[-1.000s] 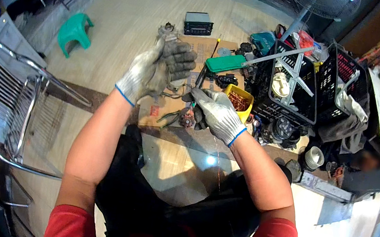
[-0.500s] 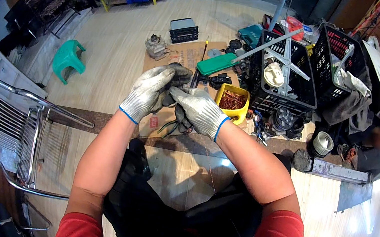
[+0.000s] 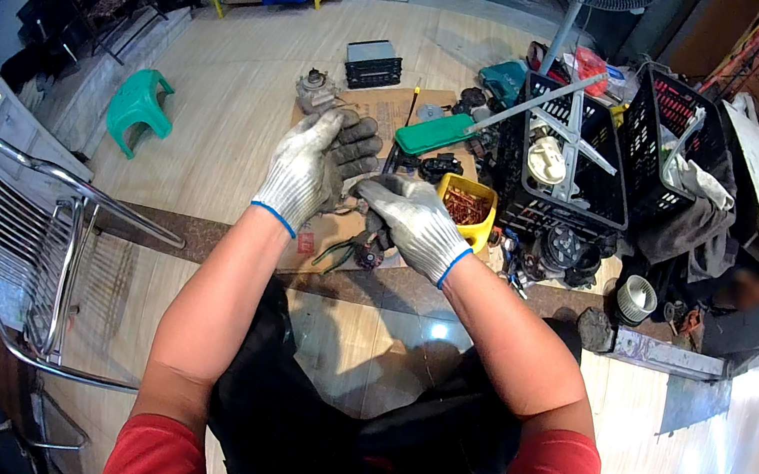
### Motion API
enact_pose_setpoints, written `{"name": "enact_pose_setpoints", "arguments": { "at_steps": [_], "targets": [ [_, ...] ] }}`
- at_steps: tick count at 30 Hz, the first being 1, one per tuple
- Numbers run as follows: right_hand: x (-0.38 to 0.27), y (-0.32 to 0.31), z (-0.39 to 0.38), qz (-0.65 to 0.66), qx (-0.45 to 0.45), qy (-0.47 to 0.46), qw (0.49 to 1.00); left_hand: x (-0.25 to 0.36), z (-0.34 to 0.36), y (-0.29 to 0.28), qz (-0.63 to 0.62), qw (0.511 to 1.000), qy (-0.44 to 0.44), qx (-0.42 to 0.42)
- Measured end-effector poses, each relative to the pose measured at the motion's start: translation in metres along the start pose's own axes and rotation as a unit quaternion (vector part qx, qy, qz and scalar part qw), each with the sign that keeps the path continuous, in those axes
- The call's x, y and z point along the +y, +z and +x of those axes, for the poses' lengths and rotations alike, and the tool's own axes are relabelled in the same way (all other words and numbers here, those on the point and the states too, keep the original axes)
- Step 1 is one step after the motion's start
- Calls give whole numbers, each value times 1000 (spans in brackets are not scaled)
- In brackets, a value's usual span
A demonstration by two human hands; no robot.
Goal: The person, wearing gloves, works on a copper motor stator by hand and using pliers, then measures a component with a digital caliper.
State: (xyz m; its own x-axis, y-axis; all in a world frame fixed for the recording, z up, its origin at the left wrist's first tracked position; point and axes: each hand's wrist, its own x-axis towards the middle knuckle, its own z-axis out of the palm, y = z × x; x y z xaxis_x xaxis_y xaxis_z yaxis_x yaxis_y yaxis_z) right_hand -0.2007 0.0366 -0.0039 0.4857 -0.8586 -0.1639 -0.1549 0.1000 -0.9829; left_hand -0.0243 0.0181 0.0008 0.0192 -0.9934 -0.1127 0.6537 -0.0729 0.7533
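While I watch from a distance, two gloved hands work close together over a sheet of cardboard (image 3: 380,107). The left hand (image 3: 306,163) has its fingers apart and loosely curved, palm turned toward the right, with nothing visible in its grasp. The right hand (image 3: 411,219) bends inward just beside it, thumb and fingers drawn in; whether they pinch anything, I cannot tell. On the near side of the right hand shows a round, reddish part (image 3: 369,255), resting on the cardboard or held against the fingers, I cannot say which. Pliers (image 3: 349,247) lie just left of it, toward the cardboard's near edge.

By my reading the work is partway along: copper-coloured pieces (image 3: 468,207) already sit in a yellow container (image 3: 478,237) to the right, while the round part and a pale metal housing (image 3: 315,89) at far left lie outside it. How much is left, I cannot judge.

The pliers' handles splay toward near left; their long axis slants to far right, head toward the round part, which shows no clear long axis.
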Motion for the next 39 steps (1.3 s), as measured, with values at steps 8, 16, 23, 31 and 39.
{"name": "enact_pose_setpoints", "arguments": {
  "at_steps": [8, 16, 23, 31, 39],
  "targets": [
    [19, -16, -13, -13, 32, -15, 999, -3, 8, -3, -72, 994, -5, -87],
    [11, -65, -12, -107, -28, 18, 994, -1, -8, 27, 211, 966, -49, -142],
    [7, -80, 8, -441, 77, -235, 863, -10, -17, 45, 475, 858, -67, -185],
    [-8, -63, 5, -350, 116, -225, 902, -24, 0, 20, 558, 828, 1, -53],
    [-22, -51, -5, -156, 157, -175, 959, -31, 8, 5, 463, 875, 107, -96]
  ]
}}
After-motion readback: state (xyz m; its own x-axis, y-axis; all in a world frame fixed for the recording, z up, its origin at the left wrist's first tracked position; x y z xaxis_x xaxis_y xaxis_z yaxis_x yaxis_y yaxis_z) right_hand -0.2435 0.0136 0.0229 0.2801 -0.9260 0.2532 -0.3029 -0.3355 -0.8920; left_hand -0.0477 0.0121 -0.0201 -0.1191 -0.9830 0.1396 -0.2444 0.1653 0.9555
